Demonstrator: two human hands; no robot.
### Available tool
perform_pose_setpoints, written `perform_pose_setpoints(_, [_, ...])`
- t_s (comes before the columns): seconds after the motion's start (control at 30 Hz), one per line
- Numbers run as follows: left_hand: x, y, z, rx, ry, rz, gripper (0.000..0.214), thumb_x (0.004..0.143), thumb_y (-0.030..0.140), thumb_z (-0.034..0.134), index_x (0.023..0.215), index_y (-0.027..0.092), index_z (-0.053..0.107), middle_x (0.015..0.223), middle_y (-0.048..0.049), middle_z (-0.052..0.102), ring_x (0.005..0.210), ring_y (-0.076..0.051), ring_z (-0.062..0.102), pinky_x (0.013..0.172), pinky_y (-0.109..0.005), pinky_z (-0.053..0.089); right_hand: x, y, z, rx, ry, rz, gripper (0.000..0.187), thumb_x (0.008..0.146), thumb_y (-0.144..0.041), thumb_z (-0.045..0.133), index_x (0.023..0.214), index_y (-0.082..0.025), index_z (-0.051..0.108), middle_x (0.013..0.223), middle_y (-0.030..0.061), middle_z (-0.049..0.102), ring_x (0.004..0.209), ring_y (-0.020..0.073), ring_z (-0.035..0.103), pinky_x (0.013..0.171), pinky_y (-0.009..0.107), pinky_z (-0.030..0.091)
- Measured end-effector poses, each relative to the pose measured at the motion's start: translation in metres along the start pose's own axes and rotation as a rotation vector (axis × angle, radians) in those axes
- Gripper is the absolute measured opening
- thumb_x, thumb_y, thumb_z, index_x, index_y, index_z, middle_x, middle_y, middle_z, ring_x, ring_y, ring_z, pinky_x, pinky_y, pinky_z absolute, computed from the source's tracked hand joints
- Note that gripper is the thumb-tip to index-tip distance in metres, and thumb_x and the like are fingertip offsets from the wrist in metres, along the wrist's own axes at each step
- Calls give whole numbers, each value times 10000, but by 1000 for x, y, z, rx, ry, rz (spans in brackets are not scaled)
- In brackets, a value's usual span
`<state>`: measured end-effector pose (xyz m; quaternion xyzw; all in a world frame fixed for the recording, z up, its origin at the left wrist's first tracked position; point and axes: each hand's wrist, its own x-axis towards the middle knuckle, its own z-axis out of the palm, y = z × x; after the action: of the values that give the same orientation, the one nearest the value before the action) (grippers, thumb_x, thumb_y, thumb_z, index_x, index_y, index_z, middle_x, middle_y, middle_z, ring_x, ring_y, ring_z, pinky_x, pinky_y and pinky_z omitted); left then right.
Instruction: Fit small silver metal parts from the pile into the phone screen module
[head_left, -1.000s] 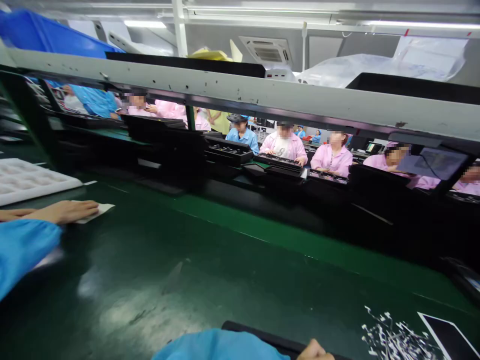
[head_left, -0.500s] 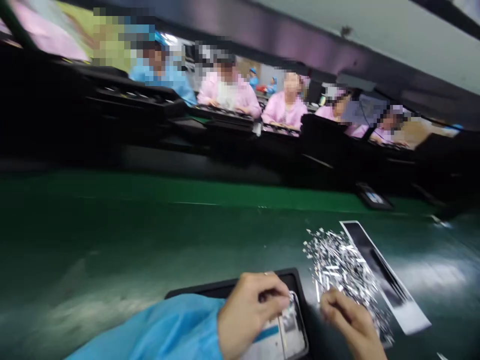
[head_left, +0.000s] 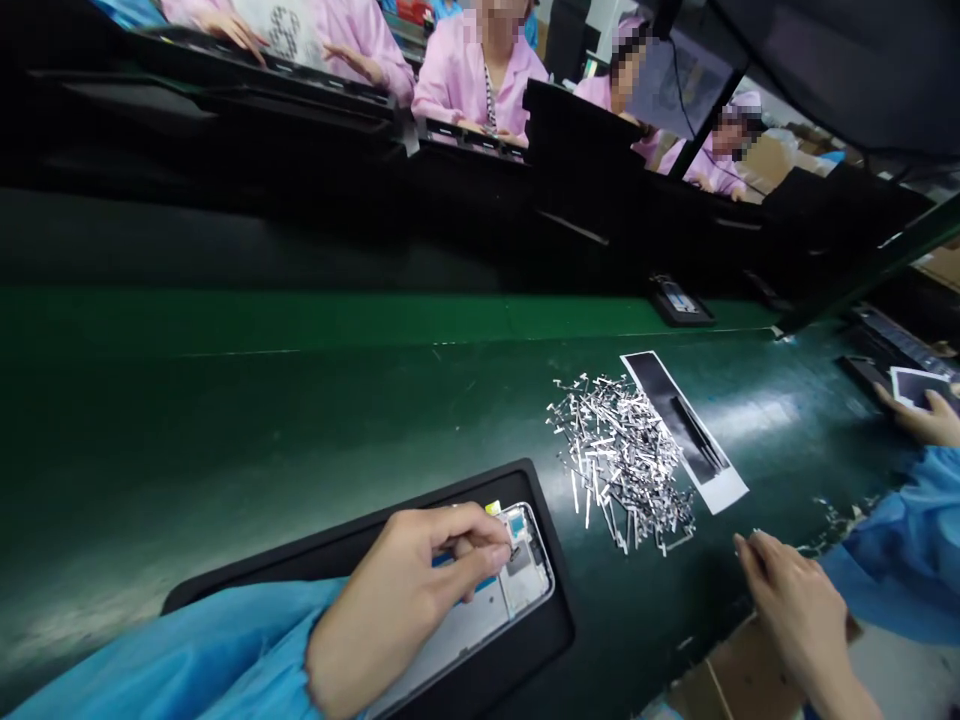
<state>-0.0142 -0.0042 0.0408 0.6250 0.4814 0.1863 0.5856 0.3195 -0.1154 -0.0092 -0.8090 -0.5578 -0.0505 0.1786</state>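
Phone frame (head_left: 517, 580): silver-edged, lying flat in the black tray (head_left: 375, 540) on the green counter (head_left: 225, 420), so it keeps still under the fingers.
Left hand (head_left: 405, 610): grip pinched at the frame's top corner, on a part too small to make out.
Right hand (head_left: 795, 610): fingers loosely extended, empty, just beside the metal clips (head_left: 622, 460).
Clips: heaped within reach, against a black strip (head_left: 682, 425).

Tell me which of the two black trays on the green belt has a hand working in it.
The near black tray, where the left hand pinches at the phone frame. The small far tray by the belt's back edge lies untouched.
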Motion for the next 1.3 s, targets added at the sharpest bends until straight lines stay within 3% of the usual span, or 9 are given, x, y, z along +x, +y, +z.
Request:
perform_pose_setpoints(0.13, [0,0,3,135,47,125,267,725,385,451,644,187,611,586,-2,572,512,-120,483,474,-207,371,-3,-29,4,42,13,-110,274,817,-346,344,681,-174,508,634,71,505,614,213,494,589,356,386])
perform_pose_setpoints(0.27, [-1,-5,10,232,122,314,224,771,284,428,656,219,608,655,30,617,602,-112,569,550,-181,421,-7,-115,5,302,-210,-334,226,889,-283,312,906,-208,525,830,27,541,763,117,527,652,214,439])
perform_pose_setpoints(0.33, [-3,-6,12,274,168,392,222,789,236,411,677,229,603,685,45,620,632,-99,582,579,-167,436,-5,-155,5,636,-392,-413,152,877,-239,389,935,-193,523,835,20,538,787,115,513,687,225,430])
perform_pose_setpoints(0.47, [-10,-7,10,370,239,499,225,821,184,385,742,231,590,699,56,605,657,-90,570,639,-182,444,2,-194,7,915,-507,-443,110,839,-159,437,782,-162,531,724,3,531,700,118,481,638,260,402])
perform_pose_setpoints(0.63, [-15,0,1,444,277,523,190,841,203,391,748,215,556,698,56,578,656,-91,529,644,-215,411,7,-200,9,984,-512,-439,105,826,-120,450,757,-163,518,695,-10,507,660,105,461,616,257,382])
perform_pose_setpoints(0.8, [-11,-6,-9,499,345,443,188,835,260,393,736,211,546,690,52,557,643,-109,491,632,-251,368,4,-196,7,685,-222,-502,142,837,-75,409,919,-133,509,781,47,501,759,154,453,666,312,372])
perform_pose_setpoints(1.0, [2,-30,-11,585,275,320,233,838,282,348,734,219,546,730,26,560,676,-150,475,638,-313,325,-5,-181,17,545,-399,-587,118,833,-67,395,823,-127,497,796,70,507,756,168,455,649,313,393])
perform_pose_setpoints(1.1, [7,-29,-6,670,231,286,284,841,247,302,711,193,549,718,-2,552,685,-163,457,641,-328,318,-12,-178,26,406,-343,-730,148,815,-41,382,871,-85,512,836,104,528,784,187,458,726,368,399])
perform_pose_setpoints(1.3, [17,-28,6,754,252,416,296,852,169,310,683,154,553,673,-27,544,647,-172,439,597,-326,293,-21,-179,37,245,-189,-908,265,771,-41,365,981,-2,522,973,178,536,826,233,459,787,408,396])
